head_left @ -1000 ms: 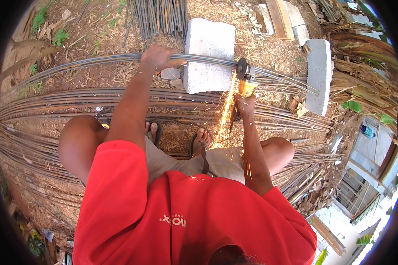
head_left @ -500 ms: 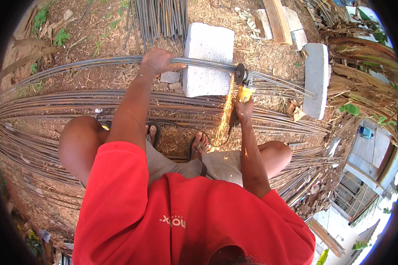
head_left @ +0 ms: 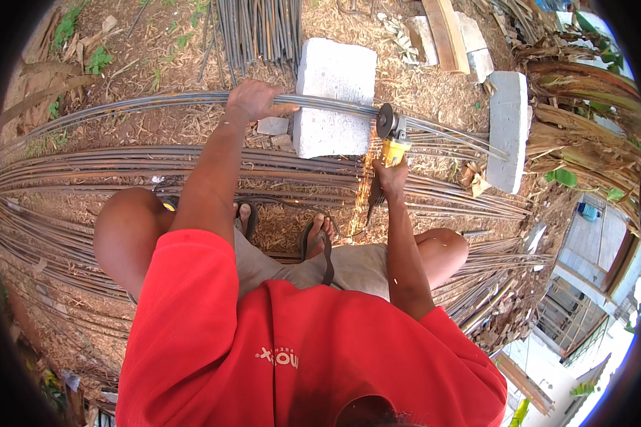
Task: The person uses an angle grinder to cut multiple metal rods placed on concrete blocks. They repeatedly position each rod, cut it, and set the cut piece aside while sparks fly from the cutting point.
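Observation:
My left hand (head_left: pixel 253 99) is wrapped round a bundle of long steel rebars (head_left: pixel 171 99), just left of a pale concrete block (head_left: pixel 335 71) on which the bundle rests. In my right hand (head_left: pixel 392 174) is a yellow angle grinder (head_left: pixel 394 151), gripped by its body. Its dark cutting disc (head_left: pixel 387 121) touches the rebars just past the block's right edge. Orange sparks (head_left: pixel 364 188) stream from there toward my feet. A dark cord trails from the grinder. Beyond the disc, the bar ends fan out onto a second grey block (head_left: pixel 507 132).
More long rebars (head_left: pixel 121 167) lie across the ground under and around my sandalled feet (head_left: pixel 317 235). A stack of short cut bars (head_left: pixel 260 32) lies at the far side. Planks (head_left: pixel 447 35) and block pieces sit at far right, near dry banana trunks (head_left: pixel 584 78).
The spark stream is thinner and more broken than before. The grinder's cord has swung a little. My left hand keeps its place on the rebars.

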`<state>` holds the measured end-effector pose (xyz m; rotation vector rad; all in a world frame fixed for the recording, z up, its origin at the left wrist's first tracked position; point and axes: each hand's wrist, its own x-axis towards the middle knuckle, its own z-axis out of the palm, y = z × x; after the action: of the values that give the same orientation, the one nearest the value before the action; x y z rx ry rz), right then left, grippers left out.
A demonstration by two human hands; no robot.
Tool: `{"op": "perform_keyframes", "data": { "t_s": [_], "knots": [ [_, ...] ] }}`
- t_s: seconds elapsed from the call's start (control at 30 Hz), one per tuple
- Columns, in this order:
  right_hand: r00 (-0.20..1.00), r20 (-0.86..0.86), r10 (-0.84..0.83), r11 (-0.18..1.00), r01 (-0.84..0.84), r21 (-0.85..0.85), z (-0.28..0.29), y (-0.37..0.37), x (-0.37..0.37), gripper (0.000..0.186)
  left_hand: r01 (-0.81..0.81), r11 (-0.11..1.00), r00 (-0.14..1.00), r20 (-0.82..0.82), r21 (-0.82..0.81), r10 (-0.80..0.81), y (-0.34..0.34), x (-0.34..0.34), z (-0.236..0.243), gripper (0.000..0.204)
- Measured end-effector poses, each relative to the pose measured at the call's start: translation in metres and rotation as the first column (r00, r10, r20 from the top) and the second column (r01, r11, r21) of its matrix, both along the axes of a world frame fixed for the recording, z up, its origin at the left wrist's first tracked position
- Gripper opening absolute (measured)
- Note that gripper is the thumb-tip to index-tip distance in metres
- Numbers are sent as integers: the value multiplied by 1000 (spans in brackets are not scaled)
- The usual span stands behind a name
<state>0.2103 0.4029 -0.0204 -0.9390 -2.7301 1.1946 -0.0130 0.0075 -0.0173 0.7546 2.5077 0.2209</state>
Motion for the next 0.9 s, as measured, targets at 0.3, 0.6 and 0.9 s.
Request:
{"op": "perform_keyframes", "data": {
  "t_s": [0.3,0.6,0.9],
  "knots": [
    [996,41,-77,983,83,-163,11,-6,-7,37,-8,999,996,85,-34,10,1,-4,5,105],
    [996,-31,-80,986,75,-148,10,-8,-4,31,-1,1000,998,59,-26,3,0,-3,4,104],
    [994,21,-107,959,109,-261,20,-12,-4,33,-26,999,994,106,-27,29,1,-4,5,107]
  ]
}}
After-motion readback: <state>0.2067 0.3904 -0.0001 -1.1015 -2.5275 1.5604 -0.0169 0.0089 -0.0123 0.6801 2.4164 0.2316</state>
